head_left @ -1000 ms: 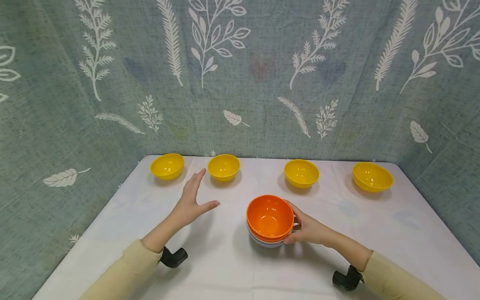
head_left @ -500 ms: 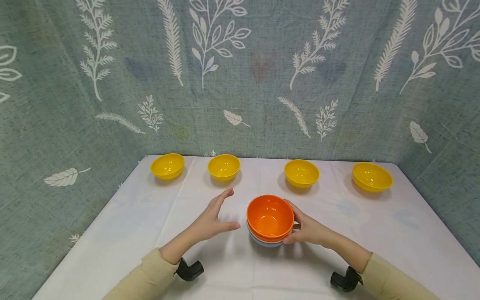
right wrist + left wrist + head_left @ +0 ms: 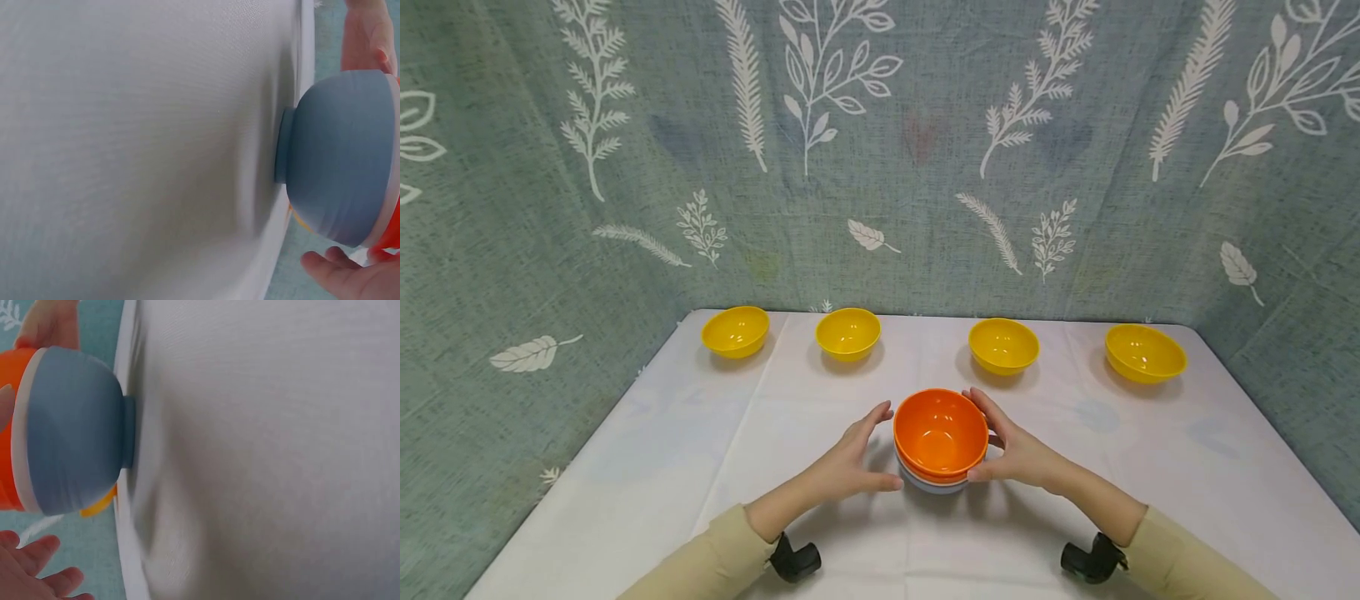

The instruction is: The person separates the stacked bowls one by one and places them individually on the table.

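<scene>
A stack of bowls stands mid-table: an orange bowl [image 3: 940, 433] on top and a blue-grey bowl [image 3: 78, 431] with a whitish rim at the bottom. In the head view, my left hand [image 3: 850, 471] is at the stack's left side, thumb and fingers spread apart. My right hand [image 3: 1018, 450] is around the right side, its thumb right at the lower rim and its fingers extended along the far right. The right wrist view shows the blue-grey bowl [image 3: 340, 156] upright on its foot on the cloth, between the two hands.
Several yellow bowls [image 3: 847, 335] stand in a row along the far edge of the white-covered table [image 3: 625, 500]. Behind and beside it hangs a green-grey curtain [image 3: 925, 233] with white leaf prints. A black wrist camera [image 3: 796, 560] is strapped near the left sleeve.
My left hand has moved right and toward me, from near the yellow bowls to the stack's left side. My right hand's fingers have spread slightly. The bowls have stayed put.
</scene>
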Demonstrator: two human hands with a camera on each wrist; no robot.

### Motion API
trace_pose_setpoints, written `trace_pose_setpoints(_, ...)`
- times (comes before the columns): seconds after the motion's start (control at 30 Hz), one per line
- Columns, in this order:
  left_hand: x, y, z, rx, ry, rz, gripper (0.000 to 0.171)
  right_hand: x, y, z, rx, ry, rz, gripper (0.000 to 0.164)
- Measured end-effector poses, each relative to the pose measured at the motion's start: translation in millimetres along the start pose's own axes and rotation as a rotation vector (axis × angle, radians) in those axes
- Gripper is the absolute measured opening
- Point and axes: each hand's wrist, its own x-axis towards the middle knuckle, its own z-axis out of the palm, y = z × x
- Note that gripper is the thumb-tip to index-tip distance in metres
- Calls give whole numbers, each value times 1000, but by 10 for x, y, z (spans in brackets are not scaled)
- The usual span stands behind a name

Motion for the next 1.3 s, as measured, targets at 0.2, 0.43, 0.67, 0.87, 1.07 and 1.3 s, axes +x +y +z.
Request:
trace_pose_setpoints(0.2, 24, 12, 68, 1, -32, -39, 106, 1, -9, 21, -12, 13, -15, 106)
trace_pose_setpoints(0.43, 88, 1, 132, 3, -52, -48, 110, 10, -25, 46, -8, 28, -14, 106)
trace_pose_setpoints(0.67, 157, -31, 168, -45, -36, -10, 108, 29, 7, 64, -14, 40, -29, 108)
trace_pose_setpoints(0.87, 213, -54, 188, -105, -51, 32, 107, 44, 28, 70, -14, 40, -33, 111)
trace_pose_setpoints(1.07, 264, -74, 204, -146, -60, 66, 109, 52, 23, 84, -23, 50, -26, 114)
trace_pose_setpoints(1.3, 292, -91, 221, -222, -74, 72, 108, 59, 5, 140, -14, 81, -26, 119)
